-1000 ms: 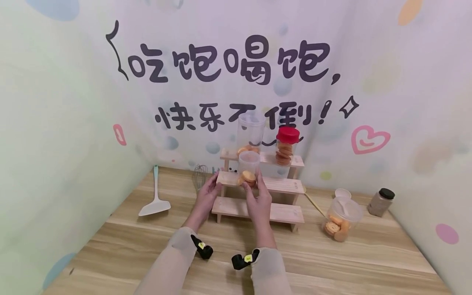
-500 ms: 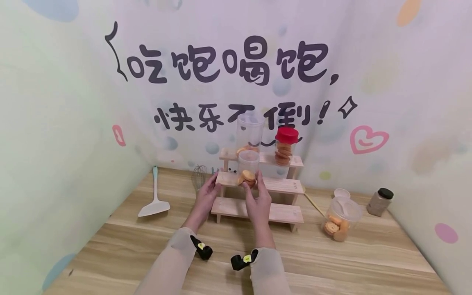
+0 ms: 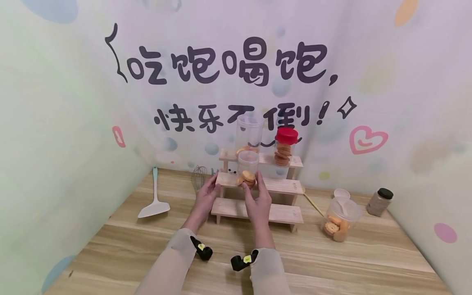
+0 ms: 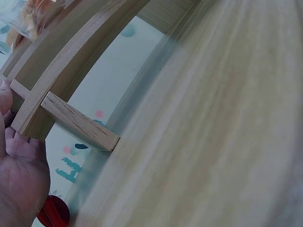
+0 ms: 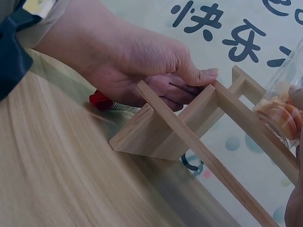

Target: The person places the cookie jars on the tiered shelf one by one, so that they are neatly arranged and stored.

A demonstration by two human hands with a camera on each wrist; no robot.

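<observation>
In the head view, my right hand (image 3: 258,200) holds a clear plastic jar (image 3: 248,160) with round cookies (image 3: 248,178) at its bottom. The jar stands upright at the middle step of a three-tier wooden stand (image 3: 284,185). My left hand (image 3: 206,196) grips the left end of that step; the right wrist view shows its thumb on the step's edge and its other fingers bent beside the frame. Behind, on the top step, are a taller clear jar (image 3: 250,133) with some cookies and a red-lidded jar (image 3: 284,149) of stacked cookies.
A white turner (image 3: 155,207) lies on the table at left, and a whisk (image 3: 199,176) lies behind my left hand. To the right are a wide clear cookie jar (image 3: 341,221), a small white bowl-like piece (image 3: 342,193), a thin yellow stick (image 3: 314,204) and a black-lidded jar (image 3: 381,202).
</observation>
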